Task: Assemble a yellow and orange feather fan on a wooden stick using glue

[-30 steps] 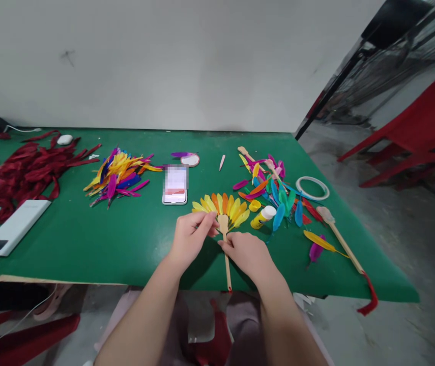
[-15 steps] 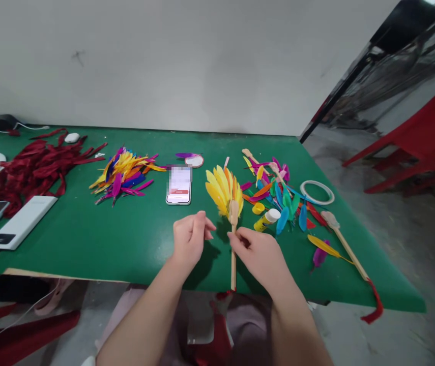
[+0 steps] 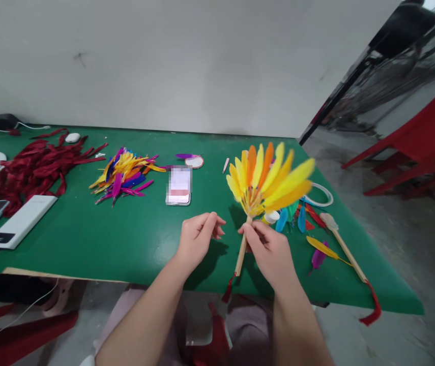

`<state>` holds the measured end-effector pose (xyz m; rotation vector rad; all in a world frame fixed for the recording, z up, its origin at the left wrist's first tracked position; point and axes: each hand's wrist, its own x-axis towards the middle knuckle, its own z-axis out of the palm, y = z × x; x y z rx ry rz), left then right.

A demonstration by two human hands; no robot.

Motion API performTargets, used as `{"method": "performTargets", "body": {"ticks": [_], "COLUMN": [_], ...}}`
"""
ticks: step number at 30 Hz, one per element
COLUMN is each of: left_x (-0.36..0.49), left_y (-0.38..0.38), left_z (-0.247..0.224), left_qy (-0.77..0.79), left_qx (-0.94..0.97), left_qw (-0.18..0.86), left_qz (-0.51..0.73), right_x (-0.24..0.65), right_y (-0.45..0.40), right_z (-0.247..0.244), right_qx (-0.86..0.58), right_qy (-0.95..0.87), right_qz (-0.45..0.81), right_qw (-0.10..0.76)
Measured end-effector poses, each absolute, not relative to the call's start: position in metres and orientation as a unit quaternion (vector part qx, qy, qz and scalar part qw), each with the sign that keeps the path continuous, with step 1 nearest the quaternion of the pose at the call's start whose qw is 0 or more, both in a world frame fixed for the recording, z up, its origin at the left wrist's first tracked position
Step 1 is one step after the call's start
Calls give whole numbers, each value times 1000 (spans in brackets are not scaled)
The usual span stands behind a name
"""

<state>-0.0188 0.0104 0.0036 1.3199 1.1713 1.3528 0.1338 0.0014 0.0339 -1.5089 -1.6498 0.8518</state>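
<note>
Holding a feather fan [image 3: 268, 178] upright at a slant above the green table [image 3: 141, 244], the right hand [image 3: 268, 245] grasps its wooden handle [image 3: 241, 256] just below the feathers. The left hand [image 3: 197, 235], at nine o'clock from the right, is loosely curled and released, apart from the fan, with nothing visible in it.

Judged by its shape, the fan is well along: yellow and orange feathers spread from about ten to two o'clock around their gathered bases, and a red tassel [image 3: 228, 291] hangs from the handle's end towards seven o'clock. The quills lie exposed on the side facing the person, with no cover over them; whether they are firmly stuck cannot be told.

Less finished is another wooden stick [image 3: 349, 254], at three o'clock from the right hand. It bears its own tassel [image 3: 372, 307] but no feathers, and its head has a pale, cloudy look. A loose yellow feather [image 3: 322, 246] and a purple one [image 3: 317, 260] lie between it and the hand. A white-topped tube [image 3: 272, 217] stands partly hidden behind the fan at twelve o'clock, with blue feathers [image 3: 301, 219] at two. Farther out at ten o'clock, beyond the phone [image 3: 179, 188], a mixed feather pile [image 3: 125, 173] remains unattached.
</note>
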Motion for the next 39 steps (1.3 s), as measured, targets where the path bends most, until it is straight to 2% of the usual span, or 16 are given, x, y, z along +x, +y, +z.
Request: {"method": "performTargets", "body": {"ticks": [4,7,11,14,19,23,29,39], "left_x": [-21,-23,-27,-28,-26,-25,-24,-15], "left_y": [13,17,19,17,18,21,17,12], "left_z": [0,-3,-1,2,2,-1,1,6], "left_qy": [468,470,498,518,501,449,328,348], "left_qx": [580,638,627,605,547,530,465,333], "left_qw": [474,456,406,393,483,499,606,674], "left_qz": [469,405,440,459,464,519,556,560], "right_x": [135,136,135,132,126,122,114,102], "right_y": [-1,-1,-1,-1,-2,-3,-4,-5], "right_z": [34,33,32,32,28,24,23,18], "right_qx": [-583,-569,-553,-541,-523,-497,-471,-467], "right_qy": [-609,-591,-581,-580,-580,-614,-652,-683], "right_qz": [334,326,340,377,440,467,477,470], "right_qw": [421,470,490,478,443,397,354,307]}}
